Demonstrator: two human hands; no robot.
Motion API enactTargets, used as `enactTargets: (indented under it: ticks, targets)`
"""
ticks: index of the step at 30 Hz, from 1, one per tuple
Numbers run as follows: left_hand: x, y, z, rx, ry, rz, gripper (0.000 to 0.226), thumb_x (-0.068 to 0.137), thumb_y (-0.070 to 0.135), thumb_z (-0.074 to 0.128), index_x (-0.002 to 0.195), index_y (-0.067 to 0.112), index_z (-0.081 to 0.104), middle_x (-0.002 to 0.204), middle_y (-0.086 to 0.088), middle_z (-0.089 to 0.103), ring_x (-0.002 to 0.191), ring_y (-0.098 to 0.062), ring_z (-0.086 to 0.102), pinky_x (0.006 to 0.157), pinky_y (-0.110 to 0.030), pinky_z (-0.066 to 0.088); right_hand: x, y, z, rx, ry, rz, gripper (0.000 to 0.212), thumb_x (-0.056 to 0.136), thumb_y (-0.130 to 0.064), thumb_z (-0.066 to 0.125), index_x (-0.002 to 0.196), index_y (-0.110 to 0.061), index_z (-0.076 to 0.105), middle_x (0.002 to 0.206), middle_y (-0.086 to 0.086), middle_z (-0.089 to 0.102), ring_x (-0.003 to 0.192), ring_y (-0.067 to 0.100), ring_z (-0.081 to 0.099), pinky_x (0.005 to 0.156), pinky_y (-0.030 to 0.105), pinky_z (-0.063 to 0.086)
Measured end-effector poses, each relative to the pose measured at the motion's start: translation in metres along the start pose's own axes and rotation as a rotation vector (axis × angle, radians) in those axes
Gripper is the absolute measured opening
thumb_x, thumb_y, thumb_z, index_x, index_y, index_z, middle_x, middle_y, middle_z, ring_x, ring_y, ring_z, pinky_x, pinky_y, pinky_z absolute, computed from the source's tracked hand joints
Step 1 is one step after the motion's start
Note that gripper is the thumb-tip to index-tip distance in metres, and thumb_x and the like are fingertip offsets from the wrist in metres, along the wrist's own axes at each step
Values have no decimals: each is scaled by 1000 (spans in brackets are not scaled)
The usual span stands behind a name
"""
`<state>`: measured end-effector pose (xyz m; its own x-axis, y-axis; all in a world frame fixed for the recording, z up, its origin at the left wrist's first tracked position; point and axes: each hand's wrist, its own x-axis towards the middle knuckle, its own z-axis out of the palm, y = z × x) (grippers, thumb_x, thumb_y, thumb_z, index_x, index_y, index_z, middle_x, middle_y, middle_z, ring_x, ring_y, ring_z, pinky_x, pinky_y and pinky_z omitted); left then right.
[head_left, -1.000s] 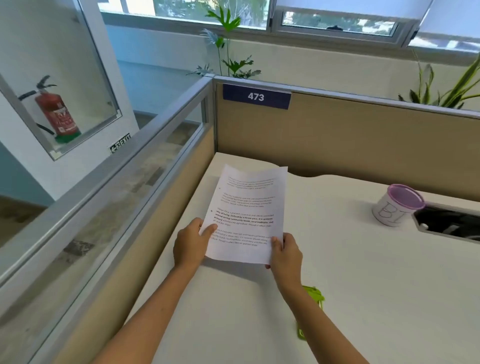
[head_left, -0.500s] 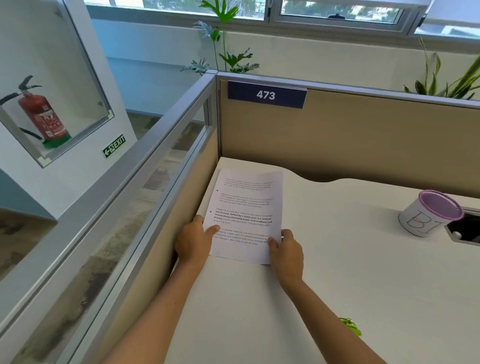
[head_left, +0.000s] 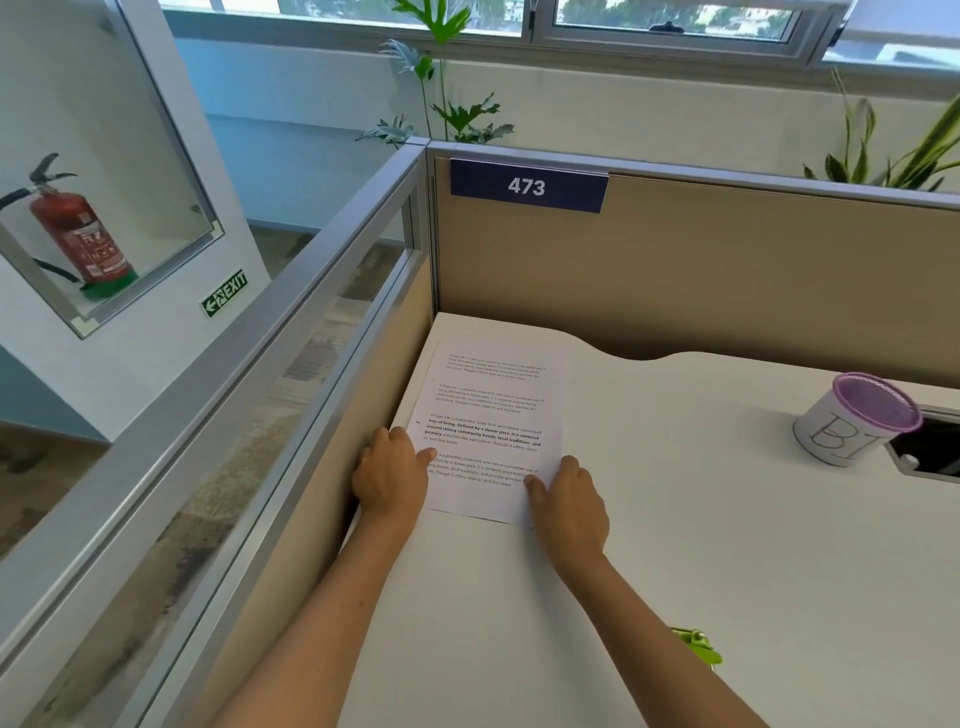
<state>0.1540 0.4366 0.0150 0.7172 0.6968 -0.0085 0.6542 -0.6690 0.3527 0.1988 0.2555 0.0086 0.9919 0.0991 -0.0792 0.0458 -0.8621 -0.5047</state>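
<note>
The printed sheet (head_left: 493, 415) has come down from its lifted tilt and now lies flat on the smooth white surface (head_left: 675, 571), in the far left corner beside the beige fabric partition (head_left: 727, 270). The thin white paper carries black paragraphs. The left hand (head_left: 389, 478) and right hand (head_left: 571, 504) each keep a pinching grip on a near corner, thumb on top. A purple-rimmed mesh cup (head_left: 852, 421) stands well to the right.

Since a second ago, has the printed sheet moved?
Yes. The printed sheet has come down: its far edge was raised toward the beige partition, and now it lies nearly flat on the desk, the left hand and right hand holding its near edge.
</note>
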Motion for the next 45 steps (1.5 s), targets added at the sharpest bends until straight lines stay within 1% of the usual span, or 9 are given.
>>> enactTargets:
  ticks: [6,10,15,20,27,31,37,42,45]
  targets:
    - [-21,5,-7,118,111,2,52,89,48,54,119,7,49,119,-14,49,105,-31,48,73,-42,48,-4,2,-14,58,23,40,50,94,-46,47,120,-4,39,120,17,52,92,38,61,60,32,38]
    - [-57,25,-11,-39,127,104,46,91,41,52,124,9,46,120,-17,47,104,-32,47,73,-42,48,-23,16,-40,174,126,-41,55,95,-44,46,133,-6,35,131,15,50,103,37,59,76,38,47]
    - [-140,65,1,-346,-242,240,39,94,40,48,124,16,48,122,-9,54,108,-26,53,86,-39,48,-53,75,-90,383,262,-121,35,93,-35,53,122,-17,44,89,-3,59,73,11,57,61,21,38]
    - [-220,105,17,-285,-594,279,49,93,48,43,129,14,41,124,-9,51,109,-29,54,91,-37,45,-86,171,-118,427,319,17,27,91,-24,56,116,-17,47,88,-2,61,66,12,58,61,29,41]
    - [-264,151,32,-35,-437,194,47,90,38,50,122,4,40,124,-14,44,107,-36,55,78,-40,47,-139,285,-130,247,235,42,35,90,-13,59,123,-7,50,110,10,59,105,29,52,91,34,35]
    - [-275,155,40,-38,-278,184,39,88,33,50,113,4,50,114,-15,54,97,-35,60,73,-37,46,-165,320,-136,11,234,-89,27,88,-12,61,114,-5,57,117,14,59,109,35,53,89,44,42]
    - [-262,104,40,-760,-354,-56,22,85,14,63,105,6,66,95,-15,72,79,-22,67,73,-31,54,-175,328,-144,-40,236,-174,27,86,-18,53,108,-4,61,118,12,61,109,34,56,82,44,45]
    - [-262,72,36,-1141,-444,-154,26,94,4,47,108,17,65,73,7,71,58,-2,63,52,-17,52,-176,327,-146,-58,245,-183,20,85,-9,61,105,-6,62,117,12,60,107,34,56,79,42,45]
    - [-263,65,36,-1523,-500,-346,20,91,10,54,87,14,73,70,0,73,56,-6,68,48,-18,54,-176,327,-146,-63,229,-174,21,85,-7,63,105,-6,63,117,11,59,108,34,55,79,42,44]
